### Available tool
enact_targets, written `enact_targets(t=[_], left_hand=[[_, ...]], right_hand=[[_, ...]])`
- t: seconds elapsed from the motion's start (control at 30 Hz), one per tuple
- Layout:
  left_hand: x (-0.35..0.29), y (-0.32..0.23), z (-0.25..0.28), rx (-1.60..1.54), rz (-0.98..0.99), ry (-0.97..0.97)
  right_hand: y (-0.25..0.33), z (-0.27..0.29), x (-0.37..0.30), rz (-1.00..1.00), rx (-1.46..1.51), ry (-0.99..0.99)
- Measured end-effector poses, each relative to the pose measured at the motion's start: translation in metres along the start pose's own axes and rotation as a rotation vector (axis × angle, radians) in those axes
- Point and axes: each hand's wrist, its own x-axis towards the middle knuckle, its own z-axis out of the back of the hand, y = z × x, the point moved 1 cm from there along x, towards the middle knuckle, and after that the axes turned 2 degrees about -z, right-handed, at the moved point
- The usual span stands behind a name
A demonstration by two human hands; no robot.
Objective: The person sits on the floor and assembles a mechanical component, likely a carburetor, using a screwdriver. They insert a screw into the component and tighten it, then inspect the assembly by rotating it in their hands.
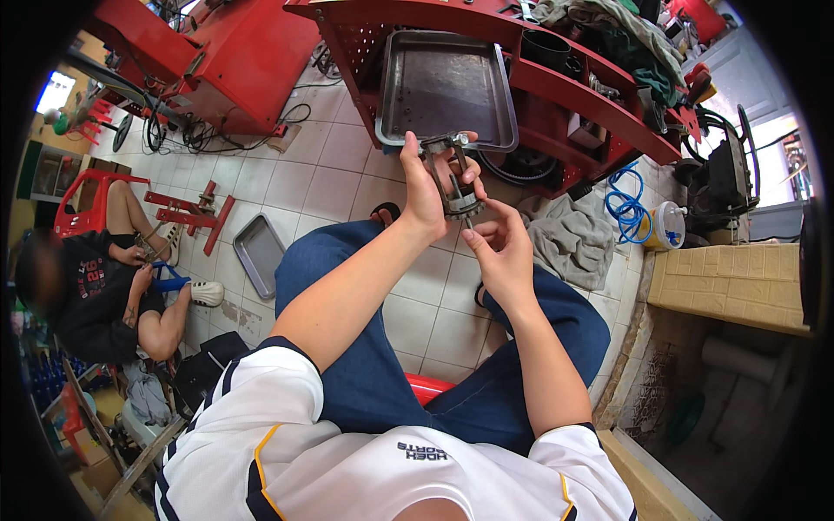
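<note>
In front of my knees I hold up a dark metal cage-like part (462, 206), with upright bars and a round, toothed-looking end at the bottom. My left hand (423, 198) is wrapped round it, palm along its left side and fingers curling behind and through it. The fingers of my right hand (502, 248) are closed at its lower end, pinching what looks like a thin pin or rod; the fingertips partly hide it. Just beyond the part is a large dark metal tray (447, 87), with small dark specks on its bottom.
A red tool cart (599, 104) stands ahead, tools and cloths on top. A grey cloth (569, 243) and a coiled blue hose (625, 204) lie at right, near a white bucket (667, 224). A smaller tray (259, 256) and a red stand (204, 217) are left, beside a seated person (95, 295).
</note>
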Motion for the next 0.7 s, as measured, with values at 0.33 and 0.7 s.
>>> enact_targets(t=[0.33, 0.7], left_hand=[[0.0, 0.0, -0.001, -0.009, 0.011, -0.011], [0.0, 0.0, 0.001, 0.013, 0.011, -0.016]], right_hand=[[-0.009, -0.001, 0.002, 0.094, -0.035, -0.026], [0.002, 0.0, 0.001, -0.032, 0.039, -0.004]])
